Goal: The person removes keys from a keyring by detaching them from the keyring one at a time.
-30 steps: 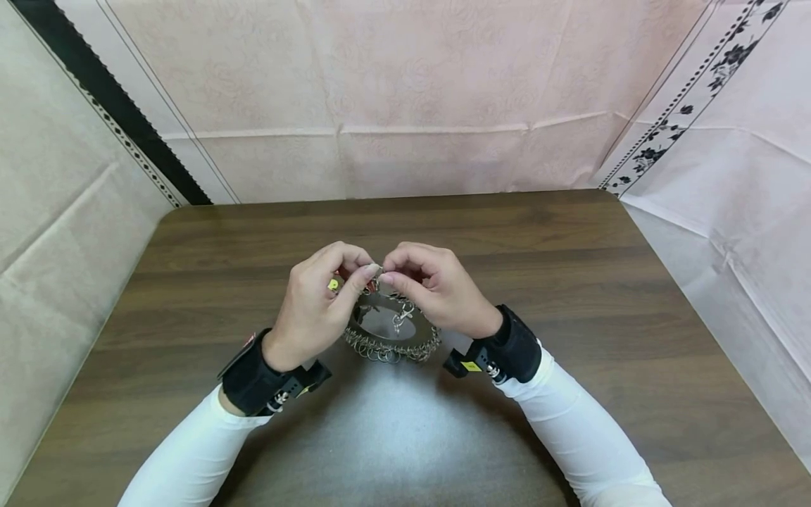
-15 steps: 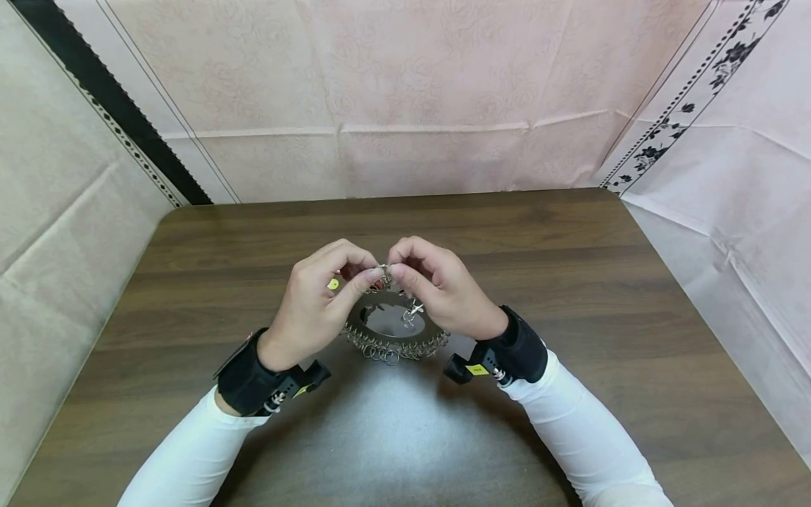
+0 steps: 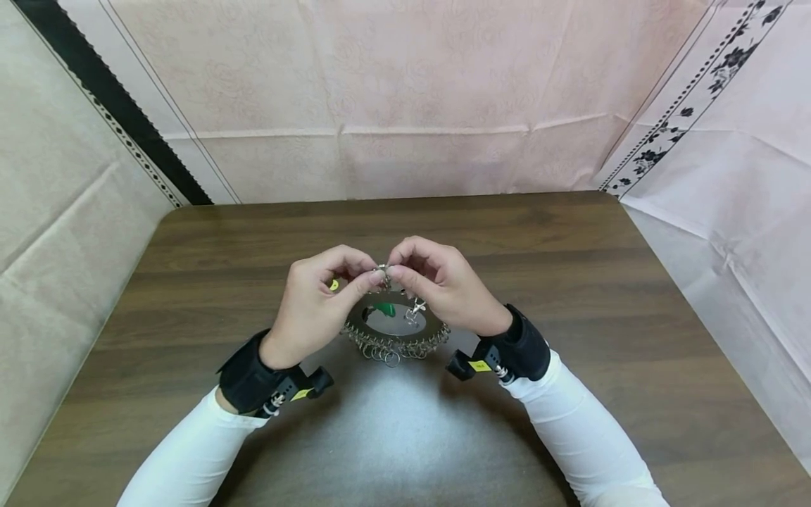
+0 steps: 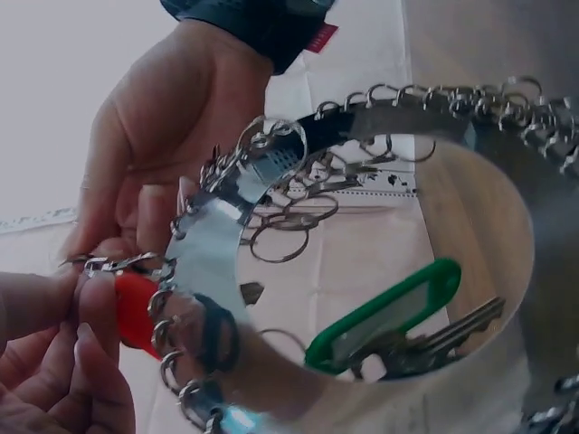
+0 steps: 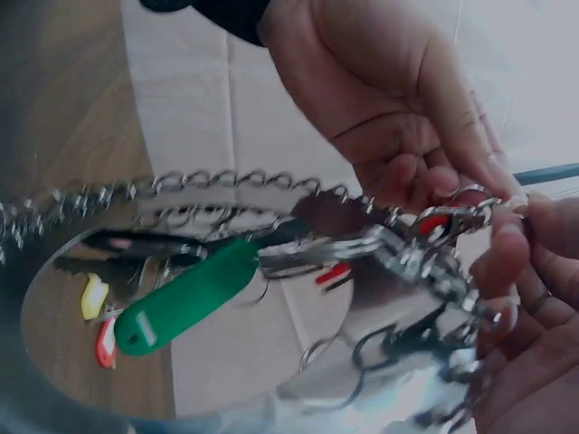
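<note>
My left hand [image 3: 313, 303] and right hand [image 3: 446, 289] meet fingertip to fingertip over the table. Between them they pinch a short metal chain [image 4: 122, 264], which leads to the edge of a shiny flat metal ring [image 3: 434, 325]. Small wire loops line the ring's outer edge, and the whole ring hangs just below the fingers. Through its centre show a green key tag [image 4: 384, 312] and a key [image 4: 457, 336]. A red tag [image 4: 136, 312] sits beside the fingers in the left wrist view. The fingertips partly hide the chain's end.
A yellow tag [image 3: 334, 284] shows by the left thumb. Loose key rings [image 4: 280, 242] dangle around the metal ring. The brown wooden table [image 3: 253, 239] lies beneath, with pale patterned cloth [image 3: 412, 105] hung behind it and on both sides.
My right hand has shifted slightly up and to the right, and the chain shows between the fingertips. The ring has swung slightly; the green tag has come into view in its opening.
</note>
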Demonstrator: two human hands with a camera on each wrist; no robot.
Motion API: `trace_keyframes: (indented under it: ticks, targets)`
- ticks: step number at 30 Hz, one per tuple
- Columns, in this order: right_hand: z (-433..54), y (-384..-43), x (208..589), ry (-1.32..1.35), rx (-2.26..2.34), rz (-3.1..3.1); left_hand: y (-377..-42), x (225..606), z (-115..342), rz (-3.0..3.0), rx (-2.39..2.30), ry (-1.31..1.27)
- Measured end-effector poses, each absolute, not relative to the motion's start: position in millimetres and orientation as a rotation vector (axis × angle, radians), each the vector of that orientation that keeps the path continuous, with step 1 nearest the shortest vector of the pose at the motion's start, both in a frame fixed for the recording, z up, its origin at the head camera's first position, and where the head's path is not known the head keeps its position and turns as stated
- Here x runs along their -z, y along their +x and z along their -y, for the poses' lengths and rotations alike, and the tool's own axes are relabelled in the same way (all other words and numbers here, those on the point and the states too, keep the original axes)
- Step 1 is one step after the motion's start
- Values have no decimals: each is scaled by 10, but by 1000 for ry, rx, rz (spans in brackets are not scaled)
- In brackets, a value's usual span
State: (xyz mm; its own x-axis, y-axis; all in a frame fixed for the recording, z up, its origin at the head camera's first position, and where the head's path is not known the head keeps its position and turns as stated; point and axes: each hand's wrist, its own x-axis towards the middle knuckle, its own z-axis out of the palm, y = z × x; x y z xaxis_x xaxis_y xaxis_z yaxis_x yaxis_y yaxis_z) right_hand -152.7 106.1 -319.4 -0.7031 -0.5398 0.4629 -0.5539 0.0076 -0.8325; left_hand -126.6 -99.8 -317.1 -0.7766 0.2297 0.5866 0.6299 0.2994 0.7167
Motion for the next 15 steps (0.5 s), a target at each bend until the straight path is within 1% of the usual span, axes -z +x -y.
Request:
trace_keyframes:
  ticks: [7,15]
  targets:
    - [-1021,-1518,3217,1237,-1799,2145,-1257,3170,1002,2182,1521,-751]
    - [-1027,-1488,3227,1237,-1831,2051,-1298,3202,989,2158,1509,-861]
